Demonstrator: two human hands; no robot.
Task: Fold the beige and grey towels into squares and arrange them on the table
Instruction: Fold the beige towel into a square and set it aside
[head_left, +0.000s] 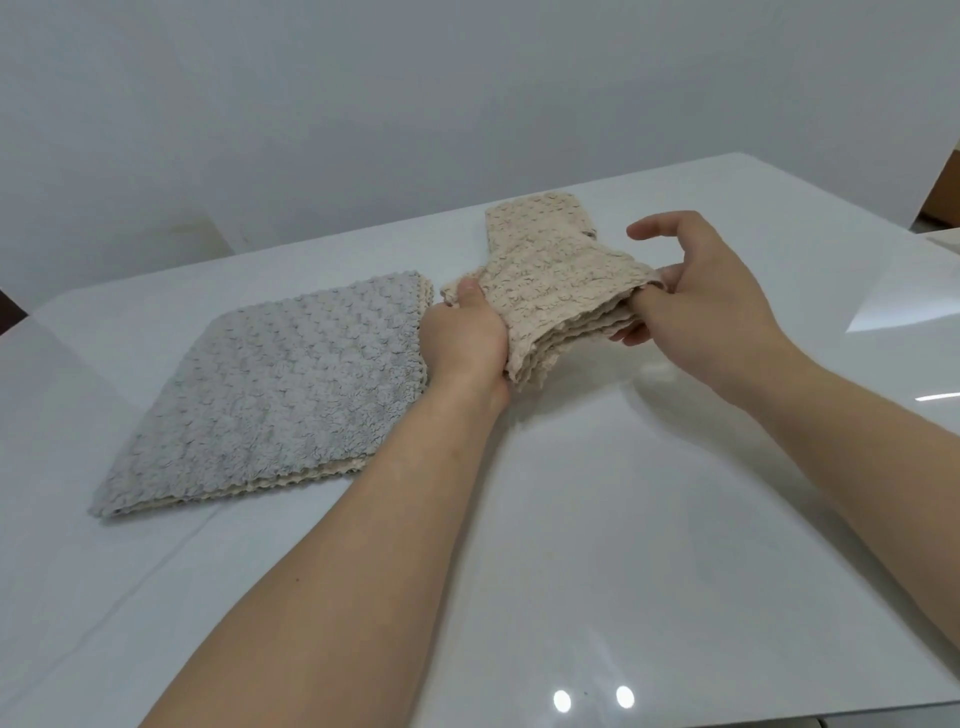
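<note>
A folded beige towel (556, 291) is lifted just above the white table (597, 519) at the centre, its far part trailing down toward the back. My left hand (465, 338) grips its left edge with the thumb on top. At its right edge, my right hand (691, 291) pinches the layered folds, index finger raised. A grey towel (270, 395) lies flat on the left of the table, folded, with a beige layer showing under its near and right edges.
A pale wall stands behind the table's far edge. A brown cardboard box (943, 192) shows at the far right beyond the table. Glossy table surface stretches in front of and right of my hands.
</note>
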